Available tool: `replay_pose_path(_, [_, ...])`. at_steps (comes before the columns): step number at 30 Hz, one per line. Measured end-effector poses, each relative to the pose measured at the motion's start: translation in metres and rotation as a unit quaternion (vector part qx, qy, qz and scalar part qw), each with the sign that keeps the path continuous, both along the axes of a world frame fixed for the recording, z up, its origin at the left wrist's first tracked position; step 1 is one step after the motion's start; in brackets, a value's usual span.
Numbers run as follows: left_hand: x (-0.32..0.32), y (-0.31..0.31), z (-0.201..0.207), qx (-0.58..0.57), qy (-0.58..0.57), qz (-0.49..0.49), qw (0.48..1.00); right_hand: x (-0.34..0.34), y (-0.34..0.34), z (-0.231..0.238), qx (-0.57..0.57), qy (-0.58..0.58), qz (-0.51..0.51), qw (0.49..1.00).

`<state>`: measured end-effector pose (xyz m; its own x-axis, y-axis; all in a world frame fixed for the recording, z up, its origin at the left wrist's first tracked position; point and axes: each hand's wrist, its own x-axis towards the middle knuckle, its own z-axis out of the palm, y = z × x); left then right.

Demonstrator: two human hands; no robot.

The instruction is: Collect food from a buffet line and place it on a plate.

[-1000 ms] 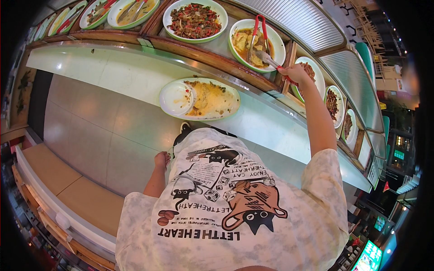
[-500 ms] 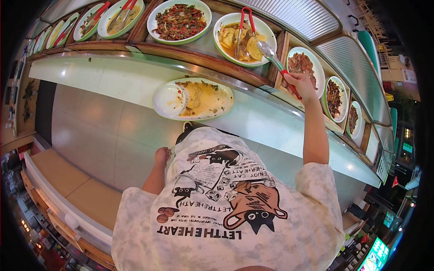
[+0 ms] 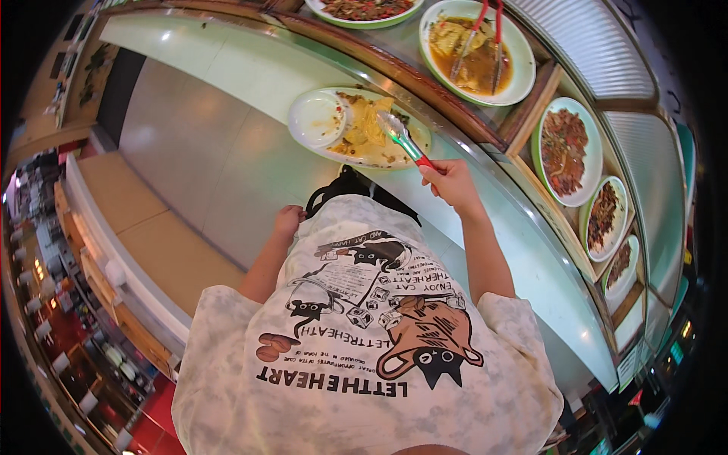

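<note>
"Clasped: fingers and thumb of the right hand (image 3: 451, 184) close around the red handle of some metal tongs (image 3: 406, 140)."

"And the tips?"

"They point far and left, at a yellow piece of food (image 3: 370, 127) lying on an oval plate (image 3: 322, 125). Whether they pinch it or only touch it, I can't tell."

"Where does that plate sit?"

"On the pale ledge (image 3: 227, 61), along the near side of the wooden counter frame (image 3: 470, 117). Its left end is a round white section; the yellow piece lies to the right of that."

"What of the left hand (image 3: 289, 220)?"

"Down on the left, beside the pale shirt (image 3: 364, 413), apart from the plate. Its fingers look curled; I can't tell if anything is in them."

"And beyond?"

"Far and right, a white bowl (image 3: 523, 68) holds similar yellow food (image 3: 451, 38), with red-handled tongs (image 3: 498, 42) resting in it. Right of that, past a wooden divider (image 3: 535, 110), stands an oval dish (image 3: 595, 152) of reddish-brown shredded food (image 3: 563, 148)."
</note>
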<state>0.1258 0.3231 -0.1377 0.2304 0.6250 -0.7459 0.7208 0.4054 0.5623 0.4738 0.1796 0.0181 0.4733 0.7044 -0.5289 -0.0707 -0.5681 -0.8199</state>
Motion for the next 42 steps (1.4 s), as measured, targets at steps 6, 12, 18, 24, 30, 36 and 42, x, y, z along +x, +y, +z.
replay_pose_path(6, [-0.018,-0.029,-0.05,0.042,-0.127,0.063,0.989,0.0,-0.012,-0.054,-0.093,-0.095,-0.009,0.991])
replay_pose_path(12, [0.008,0.012,-0.061,0.081,0.0,0.081,0.993,0.01,-0.022,-0.057,-0.146,-0.14,-0.019,0.979])
replay_pose_path(18, [0.13,0.055,0.028,0.16,-0.144,0.049,0.975,0.005,-0.054,-0.038,-0.125,-0.207,-0.07,0.968])
replay_pose_path(24, [0.187,0.093,-0.069,0.171,-0.135,-0.195,0.956,-0.058,-0.061,-0.019,-0.099,-0.121,-0.232,0.96])
replay_pose_path(30, [0.213,0.036,-0.048,-0.003,-0.153,-0.115,0.981,-0.091,-0.091,-0.031,-0.045,-0.063,-0.359,0.93])
replay_pose_path(36, [0.172,0.058,-0.033,0.037,-0.179,-0.009,0.983,-0.077,-0.05,-0.027,0.003,-0.081,-0.291,0.953])
replay_pose_path(42, [0.135,0.092,-0.015,0.062,-0.198,0.054,0.977,-0.057,0.008,-0.049,0.057,-0.103,-0.187,0.975])
